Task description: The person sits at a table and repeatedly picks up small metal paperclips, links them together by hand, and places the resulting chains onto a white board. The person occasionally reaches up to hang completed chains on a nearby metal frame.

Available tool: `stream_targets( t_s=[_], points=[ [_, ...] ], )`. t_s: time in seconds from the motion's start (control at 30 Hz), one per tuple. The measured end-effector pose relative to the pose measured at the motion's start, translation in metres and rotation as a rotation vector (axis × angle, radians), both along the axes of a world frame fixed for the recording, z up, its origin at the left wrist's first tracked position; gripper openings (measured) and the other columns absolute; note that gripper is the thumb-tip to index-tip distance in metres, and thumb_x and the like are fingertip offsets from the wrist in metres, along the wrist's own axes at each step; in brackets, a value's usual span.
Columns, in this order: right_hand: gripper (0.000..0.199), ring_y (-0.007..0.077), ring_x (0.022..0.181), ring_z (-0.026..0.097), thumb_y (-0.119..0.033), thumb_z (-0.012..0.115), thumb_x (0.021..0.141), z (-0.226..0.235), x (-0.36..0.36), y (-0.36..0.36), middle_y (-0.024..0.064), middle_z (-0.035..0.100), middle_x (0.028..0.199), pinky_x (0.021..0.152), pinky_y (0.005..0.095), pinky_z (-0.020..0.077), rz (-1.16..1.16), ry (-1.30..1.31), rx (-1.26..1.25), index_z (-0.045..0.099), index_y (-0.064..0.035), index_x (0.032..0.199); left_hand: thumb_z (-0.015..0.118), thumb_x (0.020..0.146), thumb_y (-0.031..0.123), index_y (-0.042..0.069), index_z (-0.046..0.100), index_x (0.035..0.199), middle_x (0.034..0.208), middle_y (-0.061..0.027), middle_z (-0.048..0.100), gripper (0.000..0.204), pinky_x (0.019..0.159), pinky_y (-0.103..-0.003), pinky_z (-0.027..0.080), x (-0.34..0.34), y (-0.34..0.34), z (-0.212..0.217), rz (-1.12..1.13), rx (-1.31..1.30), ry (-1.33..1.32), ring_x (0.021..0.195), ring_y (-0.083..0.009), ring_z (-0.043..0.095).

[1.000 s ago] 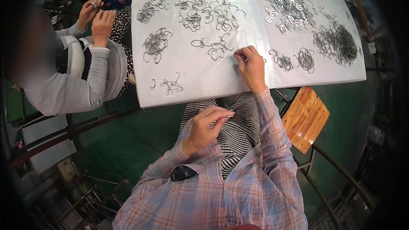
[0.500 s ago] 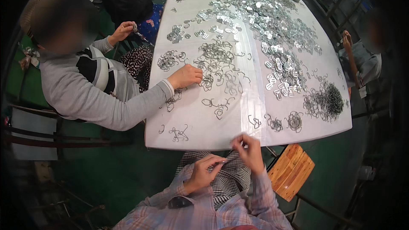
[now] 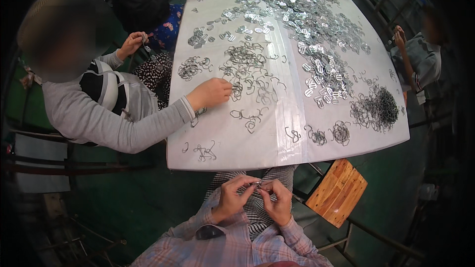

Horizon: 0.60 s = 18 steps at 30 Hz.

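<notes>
Right between two pairs of fingertips, above the person's striped trousers (image 3: 254, 213), is a small silver metal piece (image 3: 257, 183). The left hand (image 3: 233, 199) has it in a tight pinch, with the thumb and first finger nearly together and the piece poking out at their tips. The right hand (image 3: 278, 201) meets it from the other side. Its thumb and finger are only a little apart, and from where I stand I can't tell if they pinch a bit of wire too. The piece is too tiny for me to see its shape.

Just past the grip is the near edge of the white table (image 3: 237, 154). Ahead and a bit left of the hands lies a little bunch of bent wire hooks (image 3: 204, 152). Ahead and to the right are two small wire piles (image 3: 341, 133), and beyond them, more to the right, sits a big dark wire heap (image 3: 383, 107). Farther ahead of the grip, flat silver buckles (image 3: 321, 71) lie all over each other. Ahead and left, a co-worker's hand (image 3: 213, 93) is at the edge of a loose wire pile (image 3: 247, 76). Close by on the right of the grip is a wooden stool (image 3: 338, 193).
</notes>
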State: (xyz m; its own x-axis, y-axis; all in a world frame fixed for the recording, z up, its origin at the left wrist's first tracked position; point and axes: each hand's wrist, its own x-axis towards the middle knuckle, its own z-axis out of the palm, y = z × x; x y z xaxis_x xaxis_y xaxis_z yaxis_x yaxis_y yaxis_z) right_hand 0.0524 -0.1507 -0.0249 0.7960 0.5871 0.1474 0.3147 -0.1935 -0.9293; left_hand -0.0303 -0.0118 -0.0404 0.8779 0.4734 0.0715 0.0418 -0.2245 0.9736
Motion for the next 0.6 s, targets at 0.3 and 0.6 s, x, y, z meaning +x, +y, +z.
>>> stream_targets(
  t_s=[0.3,0.6],
  points=[
    [0.014,0.0266,0.075,0.065,0.008,0.071,0.075,0.006,0.000,-0.003,0.0118,0.065,0.081,0.067,0.0328,0.0510,-0.045,-0.046,0.028,0.062,0.0000,0.082,0.069,0.080,-0.008,0.001,0.072,0.103,0.095,-0.0107,0.071,0.025,0.074,-0.027,0.055,0.002,-0.004,0.008,-0.015,0.026,-0.028,0.086,-0.0173,0.069],
    [0.014,0.0311,0.092,0.064,0.008,0.070,0.074,0.003,-0.011,0.003,0.0166,0.065,0.095,0.083,0.0415,0.0534,-0.142,-0.140,0.076,0.062,0.0013,0.084,0.069,0.078,-0.009,0.002,0.069,0.113,0.098,-0.0111,0.071,0.036,0.075,-0.028,0.055,-0.004,-0.002,0.002,-0.091,0.097,-0.044,0.086,-0.0183,0.070]
  ],
)
